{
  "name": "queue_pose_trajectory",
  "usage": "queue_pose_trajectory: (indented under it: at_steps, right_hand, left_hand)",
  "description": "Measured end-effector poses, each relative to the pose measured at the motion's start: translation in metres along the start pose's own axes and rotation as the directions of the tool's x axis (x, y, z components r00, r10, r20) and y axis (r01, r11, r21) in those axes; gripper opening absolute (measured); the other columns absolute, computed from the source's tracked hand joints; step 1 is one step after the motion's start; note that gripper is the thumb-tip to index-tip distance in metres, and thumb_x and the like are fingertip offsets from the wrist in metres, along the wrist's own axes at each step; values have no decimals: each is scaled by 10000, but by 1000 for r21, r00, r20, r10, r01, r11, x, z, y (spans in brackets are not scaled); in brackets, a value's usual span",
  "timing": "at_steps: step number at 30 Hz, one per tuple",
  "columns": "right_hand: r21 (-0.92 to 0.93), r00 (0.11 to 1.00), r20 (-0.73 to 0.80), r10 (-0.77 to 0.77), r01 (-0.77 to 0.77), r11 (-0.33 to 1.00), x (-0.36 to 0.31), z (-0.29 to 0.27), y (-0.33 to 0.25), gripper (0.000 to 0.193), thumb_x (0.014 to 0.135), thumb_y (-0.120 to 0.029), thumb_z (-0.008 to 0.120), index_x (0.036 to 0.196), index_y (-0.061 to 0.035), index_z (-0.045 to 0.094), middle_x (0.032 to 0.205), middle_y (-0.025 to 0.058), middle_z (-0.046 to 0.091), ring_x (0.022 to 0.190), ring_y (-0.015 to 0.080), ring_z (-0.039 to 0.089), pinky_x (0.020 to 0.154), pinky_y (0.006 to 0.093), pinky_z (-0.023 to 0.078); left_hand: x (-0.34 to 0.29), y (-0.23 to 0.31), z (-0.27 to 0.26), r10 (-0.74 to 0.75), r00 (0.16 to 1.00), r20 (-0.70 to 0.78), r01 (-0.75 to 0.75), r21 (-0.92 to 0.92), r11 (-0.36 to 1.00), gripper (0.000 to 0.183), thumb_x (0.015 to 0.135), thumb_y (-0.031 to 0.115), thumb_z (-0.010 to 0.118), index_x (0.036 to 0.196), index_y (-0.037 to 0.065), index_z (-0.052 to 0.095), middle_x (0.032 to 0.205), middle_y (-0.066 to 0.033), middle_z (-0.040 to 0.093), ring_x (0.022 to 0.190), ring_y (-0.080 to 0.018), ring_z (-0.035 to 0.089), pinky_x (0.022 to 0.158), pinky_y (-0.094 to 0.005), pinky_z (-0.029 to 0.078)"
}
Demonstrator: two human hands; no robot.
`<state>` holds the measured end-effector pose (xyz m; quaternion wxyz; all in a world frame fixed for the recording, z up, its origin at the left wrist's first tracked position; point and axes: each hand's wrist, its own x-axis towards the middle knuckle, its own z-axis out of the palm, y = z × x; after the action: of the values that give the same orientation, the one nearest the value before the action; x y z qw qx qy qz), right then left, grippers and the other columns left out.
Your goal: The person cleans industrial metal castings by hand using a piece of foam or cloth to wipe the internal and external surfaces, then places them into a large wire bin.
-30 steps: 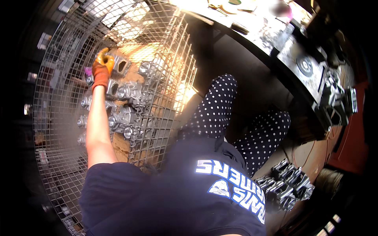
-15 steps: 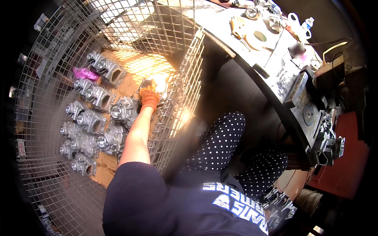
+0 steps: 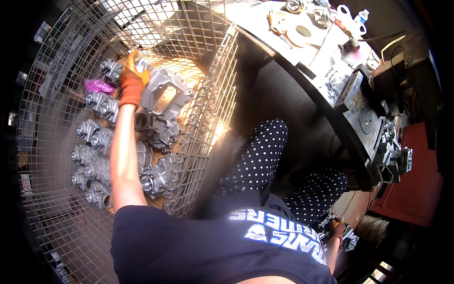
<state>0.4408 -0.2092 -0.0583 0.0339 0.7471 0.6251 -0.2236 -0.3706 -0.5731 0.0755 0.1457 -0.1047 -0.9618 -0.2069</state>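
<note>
Nearest to us is a dark T-shirt (image 3: pixel 189 241) with pale, blue-edged lettering, and beyond its hem we see black trousers (image 3: pixel 262 151) with white dots. Of the two hands, the right hand (image 3: pixel 337 228), in an orange-brown glove, is low at our right, at a group of grey metal castings (image 3: pixel 350 241) beside the seated person's leg; we cannot tell whether its fingers grip one.

The bare left forearm reaches into a wire-mesh basket (image 3: pixel 203 123). There the left hand (image 3: pixel 135 81), in an orange glove with a redder cuff, is closed around one end of a grey metal housing (image 3: pixel 158 78) with a large angular opening. We see this piece tilted, over the right-hand part of the basket. Just below it lies a ported casting (image 3: pixel 161 130), and more castings (image 3: pixel 99 137) stand in rows to the left of the forearm, near a crumpled pink plastic wrap (image 3: pixel 98 86).

Farther right, we find a tabletop (image 3: pixel 326 78) bearing a metal plate with a round disc (image 3: pixel 366 120), a long metal block (image 3: pixel 350 90) and, at the far end, a clear bottle (image 3: pixel 362 17).
</note>
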Motion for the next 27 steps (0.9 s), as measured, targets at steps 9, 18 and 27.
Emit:
queue_pose_trajectory:
  at_steps: [9, 18, 27]
  right_hand:
    - [691, 407, -142, -902, 693, 204, -67, -42, -336, 370, 822, -71, 611, 1165, 24, 512, 1056, 104, 582, 941, 157, 554, 823, 278, 465]
    - [886, 285, -462, -840, 188, -423, -69, -59, -455, 604, 819, -290, 643, 1294, 2, 411, 1221, 107, 518, 1056, 229, 553, 900, 357, 462]
    - [322, 525, -668, -527, 842, 432, -28, -52, -293, 350, 875, -245, 524, 1140, -20, 562, 1060, 124, 632, 969, 227, 618, 840, 319, 499]
  left_hand:
    - [-6, 163, -191, 661, 676, -326, -735, -234, 637, 575, 796, -3, 625, 1331, 77, 431, 1267, -56, 524, 954, -101, 530, 799, -242, 444]
    - [-55, 361, -154, 923, 385, -14, -340, -932, 128, 611, 824, 255, 566, 1347, 5, 374, 1186, -153, 551, 1005, -183, 580, 876, -300, 467]
    - [-147, 482, -43, 835, 540, -103, -443, -878, 179, 552, 873, 334, 575, 1297, 6, 443, 1072, -128, 585, 986, -178, 558, 888, -299, 422]
